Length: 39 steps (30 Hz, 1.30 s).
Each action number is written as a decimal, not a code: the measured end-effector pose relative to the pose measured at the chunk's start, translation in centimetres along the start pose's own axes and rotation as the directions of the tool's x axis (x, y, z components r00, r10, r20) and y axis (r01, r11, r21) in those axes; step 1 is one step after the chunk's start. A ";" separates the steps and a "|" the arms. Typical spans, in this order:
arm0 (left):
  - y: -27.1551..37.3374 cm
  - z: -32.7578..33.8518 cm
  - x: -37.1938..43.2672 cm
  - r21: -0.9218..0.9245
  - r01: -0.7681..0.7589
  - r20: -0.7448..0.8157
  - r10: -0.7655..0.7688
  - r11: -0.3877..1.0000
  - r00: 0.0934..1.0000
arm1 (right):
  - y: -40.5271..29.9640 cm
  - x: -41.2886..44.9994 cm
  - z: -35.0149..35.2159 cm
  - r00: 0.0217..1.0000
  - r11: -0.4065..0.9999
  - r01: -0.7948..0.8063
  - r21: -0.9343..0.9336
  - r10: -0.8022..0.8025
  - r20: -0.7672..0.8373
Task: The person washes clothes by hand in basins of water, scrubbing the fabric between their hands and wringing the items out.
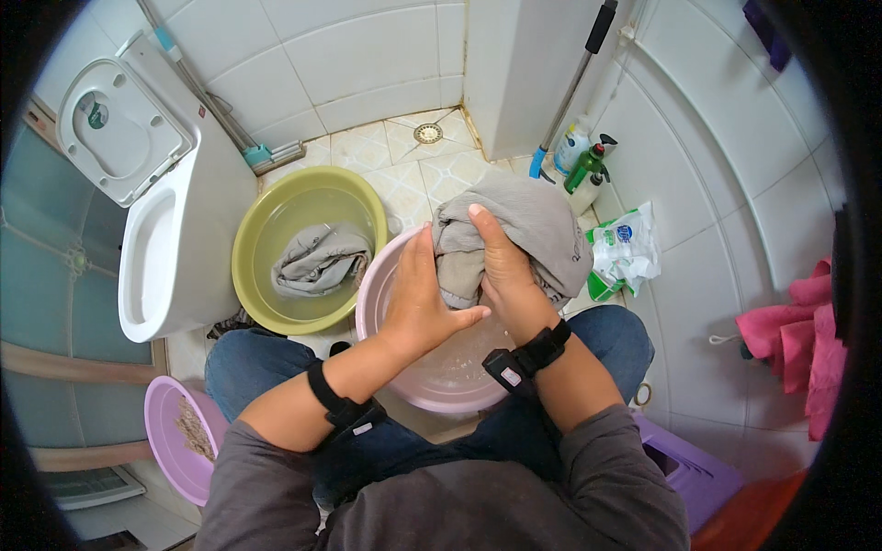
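My right hand point(506, 265) grips a bunched wet grey garment point(513, 220) with dark printed lettering, its thumb lying across the fabric. Against the left side of the bundle my left hand point(420, 289) rests with straight fingers, its thumb stretched out below the cloth. Whether those fingertips bear any of its weight is hard to see. Below both hands stands a pink basin point(406, 386) holding some water; the bundle covers its far right rim. To the left, an olive-green basin point(249, 262) contains cloudy water and another grey garment point(324, 258), partly submerged.
A white toilet point(207, 241) with raised lid is at left. A purple basin point(162, 441) holding patterned cloth sits beside my left leg. Pump bottles point(587, 165), a squeegee point(572, 89) and a detergent bag point(623, 251) line the right wall. A purple plastic stool point(689, 475) is behind right.
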<state>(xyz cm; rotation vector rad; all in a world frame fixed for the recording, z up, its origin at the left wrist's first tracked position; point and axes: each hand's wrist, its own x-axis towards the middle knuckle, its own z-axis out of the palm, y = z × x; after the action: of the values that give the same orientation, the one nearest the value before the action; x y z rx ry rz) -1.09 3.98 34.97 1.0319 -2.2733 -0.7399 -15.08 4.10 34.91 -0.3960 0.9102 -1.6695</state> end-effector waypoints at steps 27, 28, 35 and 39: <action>-2.1 -0.9 2.4 -0.688 0.562 0.581 -0.117 0.459 0.806 | -1.4 -1.3 -0.1 0.980 0.998 -0.037 -0.048 0.045 0.196; -2.3 -0.9 2.3 -0.687 0.562 0.579 -0.119 0.460 0.806 | -1.3 -1.1 -0.3 0.971 0.997 -0.079 -0.002 0.077 0.225; -1.9 -1.7 1.7 -0.594 0.710 0.752 -0.052 0.378 0.657 | -0.6 -1.2 -1.4 0.946 0.979 -0.203 0.003 0.195 0.260; -2.0 -2.2 1.7 -0.548 0.723 0.782 -0.051 0.420 0.622 | 0.2 -0.8 -1.7 0.926 0.969 -0.245 0.011 0.231 0.299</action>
<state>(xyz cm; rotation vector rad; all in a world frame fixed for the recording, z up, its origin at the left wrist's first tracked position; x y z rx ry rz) 0.42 0.94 35.61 0.8760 -1.5872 -2.5225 -15.86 5.48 33.79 -0.4687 0.6652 -1.3618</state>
